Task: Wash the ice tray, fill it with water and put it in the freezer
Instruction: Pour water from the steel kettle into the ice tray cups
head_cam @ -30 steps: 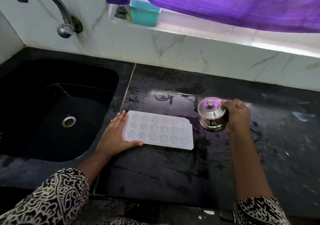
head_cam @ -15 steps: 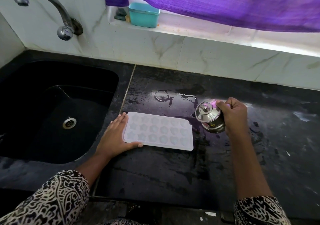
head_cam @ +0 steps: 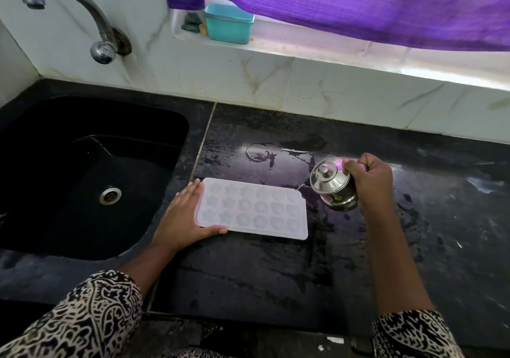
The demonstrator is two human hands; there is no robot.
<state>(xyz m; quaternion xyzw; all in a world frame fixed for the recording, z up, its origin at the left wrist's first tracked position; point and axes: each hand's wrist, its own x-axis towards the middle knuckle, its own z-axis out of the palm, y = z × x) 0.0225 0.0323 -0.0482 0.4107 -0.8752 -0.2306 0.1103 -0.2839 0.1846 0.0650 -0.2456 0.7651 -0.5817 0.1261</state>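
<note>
My left hand (head_cam: pixel 182 217) lies flat, open, against the ice tray's (head_cam: pixel 252 208) left edge on the tabletop (head_cam: pixel 276 275); my right hand (head_cam: pixel 369 181) grips a tilted steel pot (head_cam: pixel 332 186) just beside its far right corner.

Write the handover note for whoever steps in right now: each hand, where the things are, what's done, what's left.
Left hand: flat on the counter, bracing the left end of the ice tray.
Right hand: closed grip on the small steel pot, tilted toward the tray's far right corner; a thin stream seems to reach it.
Tray lies flat on the wet black counter, just right of the sink.
Done: washing cannot be confirmed; filling apparently just begun.
Left: fill all the cells, then carry the tray level to the freezer, which is not in view.
</note>
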